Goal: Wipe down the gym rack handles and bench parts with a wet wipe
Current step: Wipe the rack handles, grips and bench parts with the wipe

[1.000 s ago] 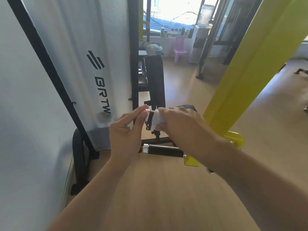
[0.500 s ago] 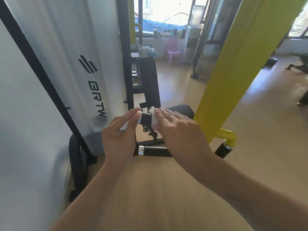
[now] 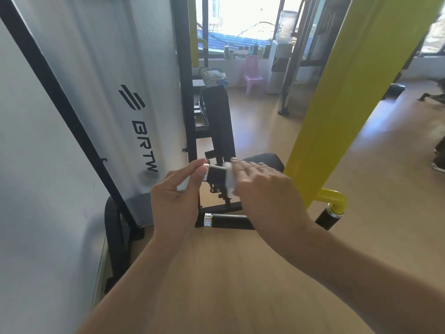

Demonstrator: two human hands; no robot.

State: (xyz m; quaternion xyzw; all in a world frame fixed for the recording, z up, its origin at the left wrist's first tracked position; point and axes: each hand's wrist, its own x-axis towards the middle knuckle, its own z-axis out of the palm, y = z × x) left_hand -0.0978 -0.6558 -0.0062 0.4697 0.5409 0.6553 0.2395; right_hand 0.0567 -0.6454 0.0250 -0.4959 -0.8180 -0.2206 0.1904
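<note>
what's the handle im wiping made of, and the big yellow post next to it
Handle: black matte grip, probably rubber or foam, with a shiny silver end cap that looks like metal. Yellow post: flat-sided beam with an even, slightly glossy coat, likely painted or powder-coated steel.
</note>
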